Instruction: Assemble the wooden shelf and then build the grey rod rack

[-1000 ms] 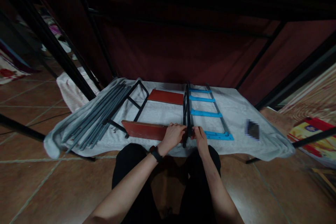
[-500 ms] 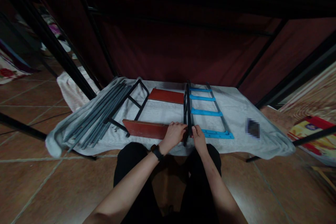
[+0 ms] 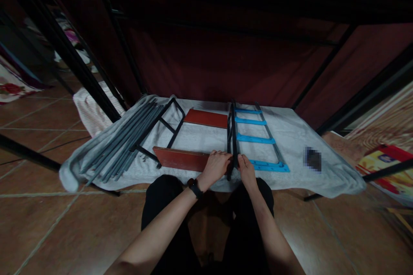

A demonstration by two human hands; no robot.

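Observation:
On the cloth lies a rack, partly put together, of two black metal end frames joined by reddish-brown boards. My left hand, a dark watch on its wrist, is closed over the right end of the near board, where it meets the right-hand black frame. Across that frame, my right hand has its fingers pinched together against the frame's near end; whatever lies between them is hidden. The far board and the left black frame lie beyond my left hand.
Grey metal tubes lie bundled at the left. A blue-runged ladder-like frame lies right of the rack, and a pixelated dark object farther right. Grey cloth covers the low table; black posts stand around it.
The whole view has shifted slightly, so everything appears a little farther right. Both hands stay at the same joint, with only slight finger movement.

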